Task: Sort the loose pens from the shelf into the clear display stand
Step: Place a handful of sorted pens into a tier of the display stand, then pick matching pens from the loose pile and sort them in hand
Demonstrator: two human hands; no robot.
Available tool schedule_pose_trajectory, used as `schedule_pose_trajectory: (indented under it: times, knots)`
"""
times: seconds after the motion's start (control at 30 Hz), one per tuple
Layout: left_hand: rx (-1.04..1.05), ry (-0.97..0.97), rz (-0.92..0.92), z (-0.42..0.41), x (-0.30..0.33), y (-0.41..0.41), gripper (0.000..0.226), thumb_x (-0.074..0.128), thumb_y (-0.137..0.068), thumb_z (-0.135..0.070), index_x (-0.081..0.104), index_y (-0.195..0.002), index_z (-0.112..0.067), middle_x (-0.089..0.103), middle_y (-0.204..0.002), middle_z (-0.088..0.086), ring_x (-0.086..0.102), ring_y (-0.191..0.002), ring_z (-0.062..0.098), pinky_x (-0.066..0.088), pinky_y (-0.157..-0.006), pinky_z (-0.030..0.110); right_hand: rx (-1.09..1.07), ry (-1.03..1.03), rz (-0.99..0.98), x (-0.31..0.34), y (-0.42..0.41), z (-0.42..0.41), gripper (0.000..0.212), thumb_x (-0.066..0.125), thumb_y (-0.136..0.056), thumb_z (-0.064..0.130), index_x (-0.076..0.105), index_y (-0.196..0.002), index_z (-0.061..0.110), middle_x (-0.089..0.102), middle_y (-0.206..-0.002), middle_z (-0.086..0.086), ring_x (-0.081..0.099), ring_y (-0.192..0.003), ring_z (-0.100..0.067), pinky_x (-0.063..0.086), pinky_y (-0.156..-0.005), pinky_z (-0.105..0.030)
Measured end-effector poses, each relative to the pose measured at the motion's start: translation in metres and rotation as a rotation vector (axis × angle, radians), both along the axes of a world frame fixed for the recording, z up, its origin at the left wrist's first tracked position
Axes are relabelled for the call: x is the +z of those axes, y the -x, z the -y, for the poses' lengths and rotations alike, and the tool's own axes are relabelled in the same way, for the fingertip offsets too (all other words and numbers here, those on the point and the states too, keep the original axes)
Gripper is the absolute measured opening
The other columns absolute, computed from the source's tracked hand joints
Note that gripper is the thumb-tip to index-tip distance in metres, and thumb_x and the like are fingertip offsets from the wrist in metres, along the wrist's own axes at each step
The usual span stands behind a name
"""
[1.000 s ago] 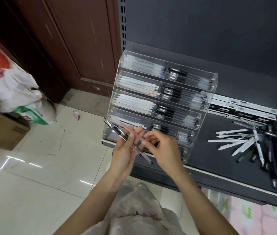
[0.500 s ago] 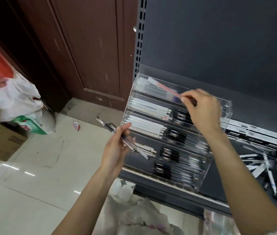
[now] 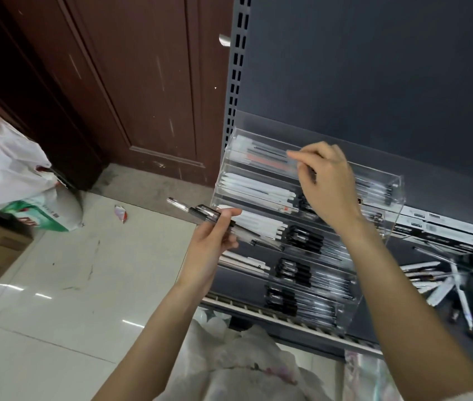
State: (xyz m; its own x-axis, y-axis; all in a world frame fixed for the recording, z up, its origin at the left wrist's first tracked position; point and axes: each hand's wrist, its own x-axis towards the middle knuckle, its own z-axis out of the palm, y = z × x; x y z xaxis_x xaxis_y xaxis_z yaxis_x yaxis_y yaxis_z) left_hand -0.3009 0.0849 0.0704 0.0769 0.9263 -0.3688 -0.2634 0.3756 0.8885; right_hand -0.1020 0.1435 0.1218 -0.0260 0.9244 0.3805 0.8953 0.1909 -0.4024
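The right hand (image 3: 326,180) has lowered its pinched pen (image 3: 270,163) into the top tier, at the clear display stand (image 3: 397,192)'s back edge; delivery nearly done. The left hand (image 3: 215,241) still clasps the spare pens (image 3: 200,211).

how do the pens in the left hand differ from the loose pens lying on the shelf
The pens in the left hand form a tight bunch gripped off the shelf by the left hand; the loose pens on the shelf lie scattered at crossing angles to the right of the clear display stand. The held ones look clear with dark caps; many loose ones are white. None of them is in the stand yet.
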Motion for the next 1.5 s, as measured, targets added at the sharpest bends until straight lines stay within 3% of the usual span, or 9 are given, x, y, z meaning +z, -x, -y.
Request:
schedule_pose_trajectory:
  times: [0.1,0.2,0.47,0.6,0.83,1.03,1.13,1.33,1.5]
  knots:
    - [-0.034,-0.028,-0.019,0.002,0.001,-0.004,0.026,0.046,-0.098,-0.027,0.068,-0.103,-0.014,0.048,-0.055,-0.009,0.050,-0.061,0.009,0.051,-0.067,0.019,0.158,0.119,-0.162,0.015,0.018,0.044,0.019,0.057,-0.092,0.020,0.070,-0.106,0.019,0.064,-0.098,0.008,0.055,-0.088,-0.005,0.042,-0.079,-0.017]
    - [-0.103,-0.046,-0.021,0.012,-0.001,-0.011,0.025,0.048,-0.097,-0.027,0.068,-0.099,-0.012,0.055,-0.063,-0.004,0.052,-0.062,0.009,0.051,-0.069,0.023,0.187,0.304,-0.104,0.003,0.030,0.087,0.018,0.063,-0.088,0.032,0.070,-0.102,0.024,0.067,-0.094,0.012,0.057,-0.084,0.001,0.047,-0.077,-0.019]
    - [-0.268,-0.009,-0.060,0.058,-0.017,-0.037,0.020,0.050,-0.095,-0.022,0.069,-0.094,-0.017,0.059,-0.062,-0.008,0.056,-0.061,0.006,0.050,-0.066,0.019,-0.077,0.374,-0.376,-0.046,-0.006,0.160,0.012,0.073,-0.080,0.014,0.072,-0.091,0.020,0.065,-0.078,0.019,0.058,-0.072,0.012,0.038,-0.065,-0.001]
    - [-0.171,0.008,-0.178,0.067,-0.029,-0.023,0.020,0.051,-0.094,-0.026,0.068,-0.101,-0.019,0.056,-0.059,-0.007,0.055,-0.060,0.005,0.049,-0.067,0.014,-0.165,0.292,-0.226,-0.075,-0.049,0.203,0.012,0.075,-0.077,0.014,0.072,-0.087,0.021,0.067,-0.083,0.017,0.059,-0.073,0.005,0.049,-0.067,-0.015]
    - [-0.045,0.023,-0.244,0.077,-0.038,-0.003,0.012,0.057,-0.093,-0.021,0.064,-0.092,-0.012,0.058,-0.059,-0.007,0.057,-0.058,0.005,0.052,-0.065,0.015,-0.060,0.362,0.143,-0.121,-0.035,0.203,0.017,0.084,-0.066,0.018,0.074,-0.077,0.026,0.071,-0.072,0.009,0.068,-0.069,-0.014,0.050,-0.046,-0.025]
    - [-0.014,0.023,-0.202,0.090,-0.043,-0.008,0.016,0.066,-0.085,-0.009,0.054,-0.095,-0.013,0.065,-0.062,-0.003,0.065,-0.062,0.008,0.054,-0.064,0.019,-0.008,0.577,0.144,-0.138,-0.042,0.195,0.019,0.058,-0.092,0.018,0.073,-0.102,0.025,0.067,-0.104,0.007,0.063,-0.095,-0.017,0.053,-0.073,-0.033]
    - [-0.047,0.037,-0.177,0.094,-0.047,-0.015,0.006,0.062,-0.088,-0.008,0.056,-0.090,-0.009,0.066,-0.066,-0.001,0.068,-0.066,0.010,0.054,-0.066,0.019,0.015,0.565,0.212,-0.136,-0.039,0.198,0.024,0.057,-0.091,0.010,0.071,-0.105,0.023,0.064,-0.104,0.005,0.063,-0.092,-0.018,0.054,-0.071,-0.033]
    - [-0.197,0.049,-0.118,0.101,-0.051,-0.040,0.012,0.061,-0.088,-0.013,0.061,-0.092,-0.002,0.071,-0.084,0.013,0.071,-0.082,0.019,0.054,-0.074,0.020,-0.039,0.364,-0.425,-0.093,-0.012,0.207,0.022,0.061,-0.089,0.032,0.068,-0.106,0.020,0.071,-0.095,0.010,0.065,-0.083,-0.002,0.054,-0.074,-0.024]
    - [-0.198,0.089,-0.083,0.103,-0.052,-0.056,0.014,0.065,-0.085,-0.013,0.062,-0.098,-0.009,0.071,-0.084,0.011,0.071,-0.082,0.019,0.055,-0.074,0.023,-0.122,0.284,-0.311,-0.094,-0.018,0.216,0.011,0.074,-0.079,0.020,0.071,-0.089,0.022,0.070,-0.083,0.012,0.063,-0.076,-0.005,0.053,-0.066,-0.028]
